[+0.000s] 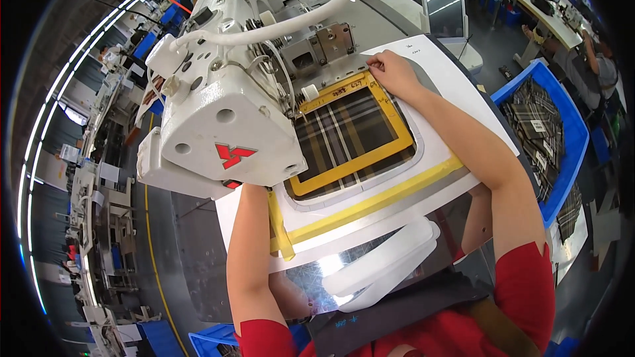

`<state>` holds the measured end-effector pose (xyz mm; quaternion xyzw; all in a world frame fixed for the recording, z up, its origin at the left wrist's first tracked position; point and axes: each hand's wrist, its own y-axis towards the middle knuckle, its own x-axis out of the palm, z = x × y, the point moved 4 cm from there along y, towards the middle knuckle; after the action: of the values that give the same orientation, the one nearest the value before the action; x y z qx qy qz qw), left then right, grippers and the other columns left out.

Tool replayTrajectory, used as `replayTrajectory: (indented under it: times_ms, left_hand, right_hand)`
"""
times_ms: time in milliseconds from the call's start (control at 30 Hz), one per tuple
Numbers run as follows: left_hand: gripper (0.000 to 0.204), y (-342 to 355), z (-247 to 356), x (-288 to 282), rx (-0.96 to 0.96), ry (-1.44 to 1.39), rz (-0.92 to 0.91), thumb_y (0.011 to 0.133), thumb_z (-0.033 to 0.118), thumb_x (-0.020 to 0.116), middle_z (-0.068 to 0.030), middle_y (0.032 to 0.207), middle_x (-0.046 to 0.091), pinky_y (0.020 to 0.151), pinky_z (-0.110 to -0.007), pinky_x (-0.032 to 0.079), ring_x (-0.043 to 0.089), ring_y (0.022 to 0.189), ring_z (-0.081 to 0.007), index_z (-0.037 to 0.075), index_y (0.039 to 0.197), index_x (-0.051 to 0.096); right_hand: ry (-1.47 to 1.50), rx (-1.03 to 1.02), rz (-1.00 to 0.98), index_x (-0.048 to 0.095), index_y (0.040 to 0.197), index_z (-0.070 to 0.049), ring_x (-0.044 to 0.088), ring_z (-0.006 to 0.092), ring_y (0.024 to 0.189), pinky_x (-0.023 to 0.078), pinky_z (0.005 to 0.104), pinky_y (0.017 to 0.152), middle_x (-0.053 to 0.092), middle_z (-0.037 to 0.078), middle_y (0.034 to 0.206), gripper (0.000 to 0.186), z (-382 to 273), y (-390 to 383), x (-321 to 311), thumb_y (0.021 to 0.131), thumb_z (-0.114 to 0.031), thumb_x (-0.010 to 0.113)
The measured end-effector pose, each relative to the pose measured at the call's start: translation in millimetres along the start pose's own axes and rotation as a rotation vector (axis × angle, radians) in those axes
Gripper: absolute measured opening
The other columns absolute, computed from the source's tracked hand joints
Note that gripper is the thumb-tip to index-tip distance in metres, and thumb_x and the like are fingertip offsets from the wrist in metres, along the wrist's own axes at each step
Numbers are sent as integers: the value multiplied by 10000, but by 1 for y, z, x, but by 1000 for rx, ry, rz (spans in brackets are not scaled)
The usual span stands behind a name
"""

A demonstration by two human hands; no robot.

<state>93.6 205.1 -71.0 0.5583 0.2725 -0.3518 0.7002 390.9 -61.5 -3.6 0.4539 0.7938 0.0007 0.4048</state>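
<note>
Plaid fabric (347,132) in a yellow frame (357,166), with the right hand (393,74) at its far corner

Dark plaid cloth with pale and brown stripes lies flat inside the rectangular frame, between the two forearms and just nearer the wearer than the right hand. That hand's fingers are bent and close together at the frame's far right corner, beside a metal bracket (334,41); whether they pinch the edge cannot be told. The left forearm (249,258) reaches forward until the wrist passes behind the head of a white sewing machine (228,116), so the left hand is hidden and its state cannot be told. The machine stands to the left of the right hand and overlaps the near left part of the frame.

Under the frame, reaching out past the right hand, is a white sheet (463,92). A strip of yellow tape (370,203) crosses it on the wearer's side of both the fabric and the right hand. Nearer still, between the forearms, a curved white piece (380,268) rests on a shiny table (307,279). Right of the right forearm, a blue bin (579,135) holds more plaid pieces (529,116) with white labels
</note>
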Motion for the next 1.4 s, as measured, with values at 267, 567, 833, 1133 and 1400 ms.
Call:
replayTrajectory:
  times_ms: [267,567,833,1133,1400]
  left_hand:
    - [109,-16,129,-54,-675,-259,18,866,69,568,-145,890,649,765,-343,476,614,850,-284,-6,911,634]
    - [533,-34,248,-74,-82,31,-355,791,265,694,-166,1362,504,1029,-457,382,503,1216,-355,71,1265,547]
    - [579,-35,248,-74,-59,41,-420,820,364,690,-183,1370,495,1049,-455,359,492,1244,-341,63,1286,527]
    - [498,-38,242,-78,-89,1,-357,789,296,693,-151,1357,524,1032,-442,364,512,1208,-339,64,1216,584]
    - [484,-31,244,-72,-86,48,-414,773,283,712,-148,1346,534,996,-447,385,523,1201,-339,69,1189,589]
  right_hand:
    - [237,-122,-45,629,1020,5,594,218,932,459,330,847,633,115,988,222,-21,-114,-78,930,-190,570]
    - [-280,-717,-323,683,1059,-37,621,253,1099,442,423,988,670,121,1153,294,-74,-188,-67,863,-256,667]
    - [-354,-746,-281,695,1025,-27,651,263,1055,460,421,977,692,130,1096,308,-73,-193,-70,863,-287,673]
    - [-370,-764,-296,682,1045,-29,638,268,1078,458,422,966,678,126,1131,326,-76,-192,-63,832,-276,695]
    - [-224,-793,-238,684,977,-51,646,224,949,470,387,920,694,79,1014,279,-67,-183,-67,822,-281,702]
